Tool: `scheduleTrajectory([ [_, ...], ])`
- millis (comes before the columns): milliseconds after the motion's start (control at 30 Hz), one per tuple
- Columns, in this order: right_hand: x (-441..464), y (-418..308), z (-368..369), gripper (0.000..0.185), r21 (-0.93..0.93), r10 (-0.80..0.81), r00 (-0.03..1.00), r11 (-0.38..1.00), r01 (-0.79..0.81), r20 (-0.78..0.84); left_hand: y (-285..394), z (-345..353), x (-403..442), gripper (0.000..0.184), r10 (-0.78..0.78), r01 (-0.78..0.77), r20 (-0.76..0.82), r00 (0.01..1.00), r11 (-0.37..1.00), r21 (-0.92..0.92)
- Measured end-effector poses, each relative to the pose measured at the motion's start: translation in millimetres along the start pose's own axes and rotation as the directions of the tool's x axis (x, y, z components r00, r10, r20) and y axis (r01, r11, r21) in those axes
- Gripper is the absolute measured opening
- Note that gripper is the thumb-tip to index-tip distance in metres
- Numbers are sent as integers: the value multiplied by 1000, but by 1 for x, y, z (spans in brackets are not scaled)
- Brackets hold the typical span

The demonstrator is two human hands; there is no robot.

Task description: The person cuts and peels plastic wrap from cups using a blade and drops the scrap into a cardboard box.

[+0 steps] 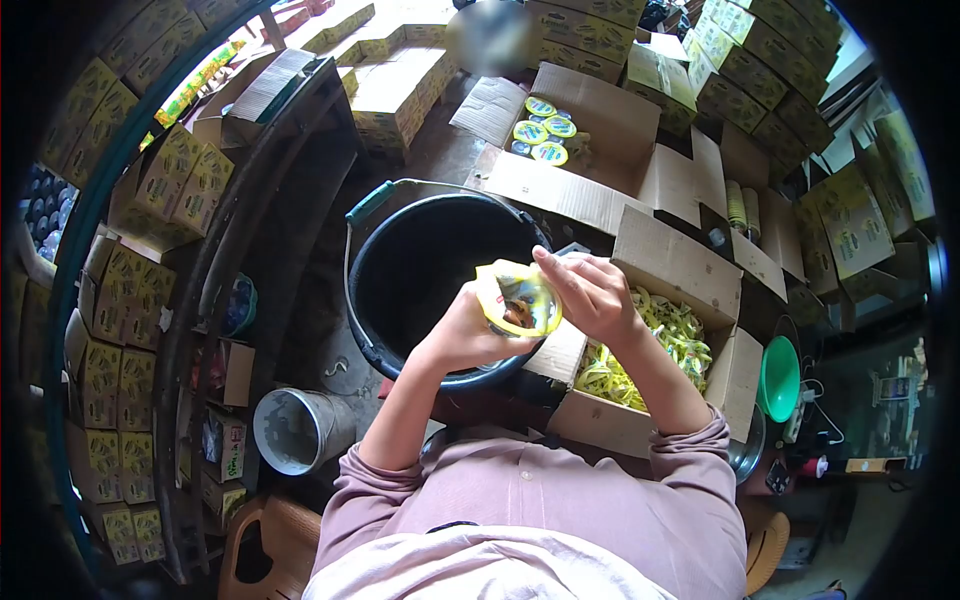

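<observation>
Above the bucket, my left hand (462,335) wraps around a plastic cup (520,302) with a yellow rim. Its top faces me, and something brownish shows inside. A pointed yellow flap of film sticks out at the rim's left side. My right hand (597,295) is raised just to the right of the cup, fingers partly bent and one stretched toward the rim. I see nothing in it; whether it touches the cup is unclear. Below the hands stands a large black bucket (375,265). To the right, a carton (685,250) holds a heap of yellow plastic strips (660,345).
Farther ahead, an open carton (600,105) contains several yellow-lidded cups (550,128). A grey pail (300,430) stands at left, near a dark shelf with stacked yellow boxes (108,385). A green bowl (780,378) is at right. More boxes (770,60) pile up behind.
</observation>
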State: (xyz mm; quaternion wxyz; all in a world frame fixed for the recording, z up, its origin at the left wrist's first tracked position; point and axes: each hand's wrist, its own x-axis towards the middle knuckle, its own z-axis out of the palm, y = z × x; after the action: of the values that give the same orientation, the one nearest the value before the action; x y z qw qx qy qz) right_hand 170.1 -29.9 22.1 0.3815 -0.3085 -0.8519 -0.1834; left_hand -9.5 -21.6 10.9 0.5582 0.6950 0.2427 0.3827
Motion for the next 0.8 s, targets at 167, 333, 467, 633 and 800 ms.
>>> scheduleTrajectory([
  [167,-1,-1,1,49,43,-29,1000,999,29,-9,-4,-9,0,33,-124,182,236,964,953,-243],
  [333,-3,-7,10,49,98,-59,996,993,65,-64,-25,-23,4,40,-100,430,591,801,782,-451],
  [467,-4,-6,12,50,81,-41,997,996,47,-64,-16,-36,6,62,-227,474,564,794,812,-341],
  [633,2,-2,4,48,-19,26,999,999,-27,-31,0,-33,6,55,-109,150,172,979,957,-246],
  [800,0,0,6,50,-49,19,1000,999,-18,4,3,-2,2,46,92,-61,-117,989,967,246],
])
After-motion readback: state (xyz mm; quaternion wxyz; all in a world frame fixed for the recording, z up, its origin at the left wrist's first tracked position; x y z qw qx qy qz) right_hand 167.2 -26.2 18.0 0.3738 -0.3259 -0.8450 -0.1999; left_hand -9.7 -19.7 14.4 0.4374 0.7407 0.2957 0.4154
